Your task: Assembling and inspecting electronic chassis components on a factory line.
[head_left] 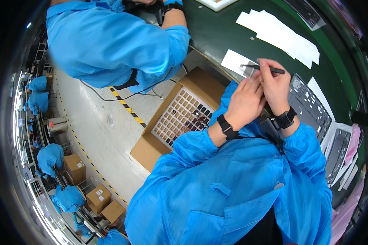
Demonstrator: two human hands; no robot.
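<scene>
We count: one black pen-like tool (277,70) | one open carton (146,152) | one grid tray (170,119) | three boxes (98,199) at lower left

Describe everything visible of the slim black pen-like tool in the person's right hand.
The slim black pen-like tool looks uniformly dark, with a thicker body and a narrower front; whether it is metal or plastic cannot be told. The right hand grips it, its fingers covering part of the body. It slants slightly in the picture, blunt end to the right, thin end to the left over a flat white rectangular sheet. Whether its tip touches anything is unclear.
</scene>
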